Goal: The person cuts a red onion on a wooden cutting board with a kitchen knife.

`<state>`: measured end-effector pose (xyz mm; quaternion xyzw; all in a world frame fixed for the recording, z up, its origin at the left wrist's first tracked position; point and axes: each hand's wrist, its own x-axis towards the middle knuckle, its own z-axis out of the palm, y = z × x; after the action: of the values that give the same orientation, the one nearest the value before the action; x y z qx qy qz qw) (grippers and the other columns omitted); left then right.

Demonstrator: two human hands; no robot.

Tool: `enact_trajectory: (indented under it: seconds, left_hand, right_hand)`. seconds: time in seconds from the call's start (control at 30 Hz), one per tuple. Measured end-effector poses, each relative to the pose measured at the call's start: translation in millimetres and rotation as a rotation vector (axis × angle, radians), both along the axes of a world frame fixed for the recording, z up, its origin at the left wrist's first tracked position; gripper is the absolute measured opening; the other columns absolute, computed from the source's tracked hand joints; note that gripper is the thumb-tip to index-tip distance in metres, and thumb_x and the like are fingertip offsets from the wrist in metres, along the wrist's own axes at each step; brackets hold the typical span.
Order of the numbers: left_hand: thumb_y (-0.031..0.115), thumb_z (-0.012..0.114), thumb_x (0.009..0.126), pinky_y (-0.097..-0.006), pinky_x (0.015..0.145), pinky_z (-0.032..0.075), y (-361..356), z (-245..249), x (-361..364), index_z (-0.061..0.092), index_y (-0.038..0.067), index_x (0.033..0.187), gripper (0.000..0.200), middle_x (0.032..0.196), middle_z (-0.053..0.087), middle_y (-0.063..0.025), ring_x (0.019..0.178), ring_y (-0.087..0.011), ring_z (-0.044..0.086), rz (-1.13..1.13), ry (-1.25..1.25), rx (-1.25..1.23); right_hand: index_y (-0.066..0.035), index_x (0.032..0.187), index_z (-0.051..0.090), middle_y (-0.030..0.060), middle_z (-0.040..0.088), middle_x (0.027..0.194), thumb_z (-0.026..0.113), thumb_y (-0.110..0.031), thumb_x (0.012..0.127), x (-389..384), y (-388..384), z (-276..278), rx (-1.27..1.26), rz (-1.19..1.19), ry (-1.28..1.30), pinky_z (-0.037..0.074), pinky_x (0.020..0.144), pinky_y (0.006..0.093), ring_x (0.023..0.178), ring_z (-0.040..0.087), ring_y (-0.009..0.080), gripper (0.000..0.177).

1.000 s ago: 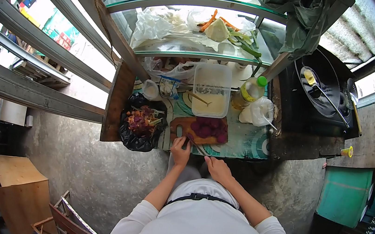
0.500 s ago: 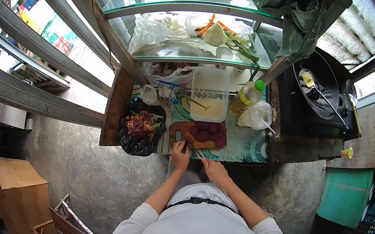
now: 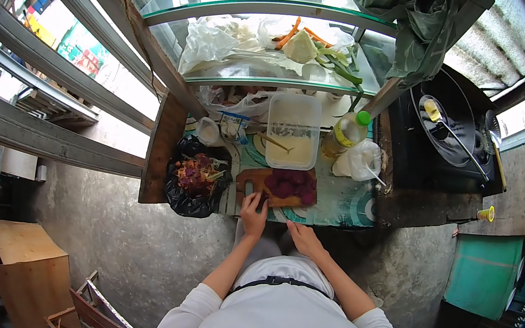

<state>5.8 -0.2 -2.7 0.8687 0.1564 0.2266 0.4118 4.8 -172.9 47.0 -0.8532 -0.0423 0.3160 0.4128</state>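
Note:
At the near edge of the wooden cutting board (image 3: 252,177), my left hand (image 3: 252,218) has its fingers bent together over a small dark purple piece, mostly hidden by them. Several chunks of a deep purple vegetable (image 3: 290,186) are heaped on the board's right half. My right hand (image 3: 304,239) is closed on the handle of a knife, just right of my left hand and below the board. The knife's blade is hard to make out now. Left of the board, a black plastic bag (image 3: 190,206) holds colourful vegetable peelings (image 3: 195,174).
Behind the board stand a clear plastic tub (image 3: 293,132) with pale contents, an oil bottle (image 3: 346,135) with a green cap and a white plastic bag (image 3: 364,161). A black wok (image 3: 452,138) sits on the stove at right. Vegetables lie on the glass shelf (image 3: 272,86) above.
The knife blade, plainly visible between my hands before, is hardly visible now. My right hand has shifted very slightly; my left hand stays at the board's near edge.

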Motion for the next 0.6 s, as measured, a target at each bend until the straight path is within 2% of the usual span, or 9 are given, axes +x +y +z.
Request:
enact_trajectory:
  seconds: [0.1, 0.3, 0.6]
  left_hand:
    - [0.005, 0.069, 0.075, -0.0367, 0.076, 0.048, -0.7, 0.9, 3.7, 0.065, -0.001, 0.101, 0.027, 0.098, 0.064, -0.0149, 0.089, -0.0304, 0.061, -0.015, -0.059, 0.056]
    - [0.005, 0.068, 0.076, -0.0371, 0.076, 0.047, 0.9, -5.7, 3.7, 0.067, -0.002, 0.096, 0.022, 0.087, 0.065, -0.0162, 0.086, -0.0311, 0.061, 0.036, -0.013, -0.040]
    - [0.001, 0.068, 0.074, -0.0358, 0.073, 0.048, 0.8, -3.5, 3.3, 0.068, -0.001, 0.095, 0.022, 0.085, 0.066, -0.0147, 0.082, -0.0294, 0.062, 0.047, -0.024, -0.090]
  right_hand:
    - [0.006, 0.092, 0.059, 0.0301, 0.060, 0.089, 0.036, -0.042, 0.096, 1.9, -2.3, -0.6, 0.008, 0.000, 0.033, 0.043, 0.075, 0.0469, 0.089, 0.055, 0.0482, 0.053]
    - [0.005, 0.093, 0.059, 0.0302, 0.060, 0.090, 0.036, -0.043, 0.096, 1.2, -0.7, 4.4, 0.028, 0.008, 0.042, 0.044, 0.075, 0.0455, 0.090, 0.055, 0.0480, 0.053]
    - [0.006, 0.094, 0.059, 0.0294, 0.061, 0.094, 0.032, -0.045, 0.096, 3.1, 0.8, 1.1, 0.006, 0.065, 0.073, 0.044, 0.079, 0.0459, 0.094, 0.055, 0.0472, 0.057]
